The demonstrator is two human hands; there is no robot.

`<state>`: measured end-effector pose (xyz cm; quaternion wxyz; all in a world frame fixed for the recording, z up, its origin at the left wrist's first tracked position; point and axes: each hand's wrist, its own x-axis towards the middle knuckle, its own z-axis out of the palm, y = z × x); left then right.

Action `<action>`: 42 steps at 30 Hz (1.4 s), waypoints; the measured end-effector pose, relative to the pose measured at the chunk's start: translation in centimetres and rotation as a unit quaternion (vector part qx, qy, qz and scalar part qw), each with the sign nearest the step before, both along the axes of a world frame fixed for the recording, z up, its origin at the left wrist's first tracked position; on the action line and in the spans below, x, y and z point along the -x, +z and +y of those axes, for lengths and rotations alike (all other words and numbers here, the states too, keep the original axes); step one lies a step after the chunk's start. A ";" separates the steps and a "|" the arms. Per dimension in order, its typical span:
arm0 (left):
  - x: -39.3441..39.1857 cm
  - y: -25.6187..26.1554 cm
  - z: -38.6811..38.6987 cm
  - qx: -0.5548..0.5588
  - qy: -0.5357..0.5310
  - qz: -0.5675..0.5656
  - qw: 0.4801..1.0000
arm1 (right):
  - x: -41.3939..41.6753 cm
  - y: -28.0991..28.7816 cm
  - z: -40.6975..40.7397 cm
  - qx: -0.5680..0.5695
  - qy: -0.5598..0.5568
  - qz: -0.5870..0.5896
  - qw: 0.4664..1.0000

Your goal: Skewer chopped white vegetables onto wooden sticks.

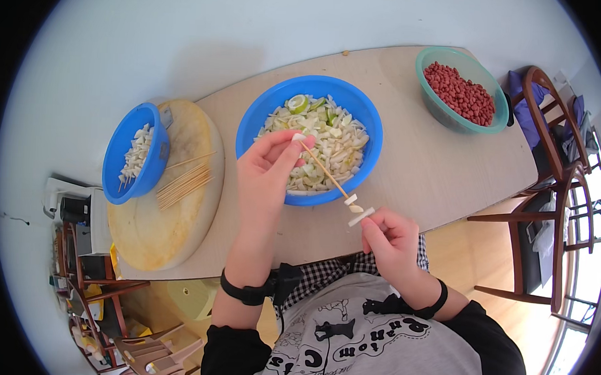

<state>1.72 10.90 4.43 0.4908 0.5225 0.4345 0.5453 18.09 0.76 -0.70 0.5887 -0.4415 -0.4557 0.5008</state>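
A thin wooden skewer (324,167) slants between my two hands above a blue plastic bowl (246,114) of chopped white and pale green vegetable pieces (333,138). My left hand (271,161) pinches a small white vegetable piece (298,137) at the skewer's upper end. Whether the tip has pierced that piece, I cannot tell. Lower down, a few white pieces (351,199) sit on the stick, close to my right hand (391,241). Its thumb and fingers grip the skewer's lower end, which they hide.
On the left, a round, thick board (152,246) bears a bundle of wooden skewers (184,186) and a tilted smaller blue bowl (112,154) of loaded skewers (137,152). A green bowl (437,110) of reddish nuts or beans (458,94) stands far right. Wooden chairs (540,218) flank the table (407,162).
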 end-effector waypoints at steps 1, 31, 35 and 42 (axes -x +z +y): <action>-0.1 -0.1 -0.1 0.000 0.000 0.000 1.000 | 0.0 0.0 0.0 0.000 0.000 0.000 1.000; 3.6 0.5 0.9 0.124 -0.150 -0.161 0.968 | -0.6 0.7 0.3 -0.079 0.070 -0.091 0.990; 3.6 0.2 1.0 0.133 -0.151 -0.152 0.968 | -0.6 0.6 0.2 -0.078 0.071 -0.099 0.989; 3.3 -0.8 0.6 0.136 -0.118 -0.140 0.974 | -0.6 -0.1 0.1 -0.105 0.049 -0.115 0.987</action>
